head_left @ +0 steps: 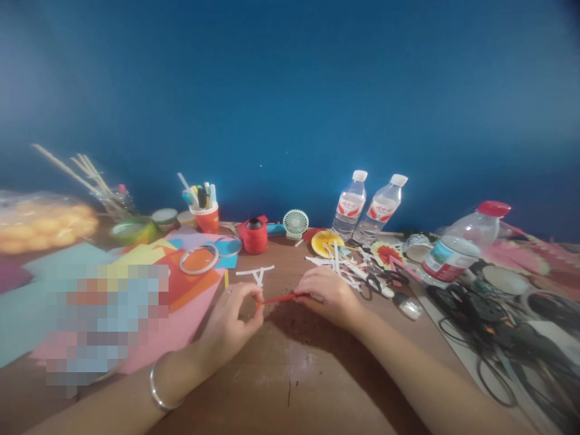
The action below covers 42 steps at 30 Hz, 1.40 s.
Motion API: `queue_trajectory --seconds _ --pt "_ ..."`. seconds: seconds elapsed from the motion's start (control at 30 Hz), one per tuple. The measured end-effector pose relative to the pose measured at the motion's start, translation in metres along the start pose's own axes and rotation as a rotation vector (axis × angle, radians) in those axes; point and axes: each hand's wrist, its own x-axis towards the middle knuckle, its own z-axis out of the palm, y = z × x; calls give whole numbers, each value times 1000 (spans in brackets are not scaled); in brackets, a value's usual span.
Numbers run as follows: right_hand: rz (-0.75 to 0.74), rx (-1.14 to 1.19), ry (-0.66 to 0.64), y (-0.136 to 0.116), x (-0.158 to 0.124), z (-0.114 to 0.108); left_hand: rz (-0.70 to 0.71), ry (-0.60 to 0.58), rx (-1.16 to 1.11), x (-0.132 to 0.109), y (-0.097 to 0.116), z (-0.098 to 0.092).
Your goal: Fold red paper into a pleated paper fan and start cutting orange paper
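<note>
A thin red strip [280, 298], probably paper, is stretched between my two hands just above the brown table [272, 374]. Its left end is pinched between the thumb and forefinger of my left hand [229, 323]. My right hand [333, 296] is closed over the other end, and its fingertips are partly hidden behind the hand. Just beyond my left fingers lie a few white paper strips [256, 273]. More white strips and a yellow paper rosette [327, 243] are beyond my right hand, close to black-handled scissors [375, 284].
Coloured paper sheets [181, 284] and a roll of tape [199, 260] cover the left side. Along the blue wall stand a cup of pens [207, 219], a small fan [296, 223] and two water bottles [348, 208]. A large bottle [453, 254] and black cables [489, 326] occupy the right.
</note>
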Motion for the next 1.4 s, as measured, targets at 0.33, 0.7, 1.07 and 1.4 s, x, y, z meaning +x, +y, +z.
queue_trajectory --seconds 0.33,0.7,1.07,1.4 --pt "-24 64 71 -1 2 -6 -122 -6 -335 3 -1 3" --pt "159 261 426 -47 17 -26 -189 123 -635 15 30 -18" --pt "138 270 459 -67 18 -30 -96 53 -854 40 67 -9" --pt "67 319 576 -76 19 -40 5 -112 -740 53 72 -20"
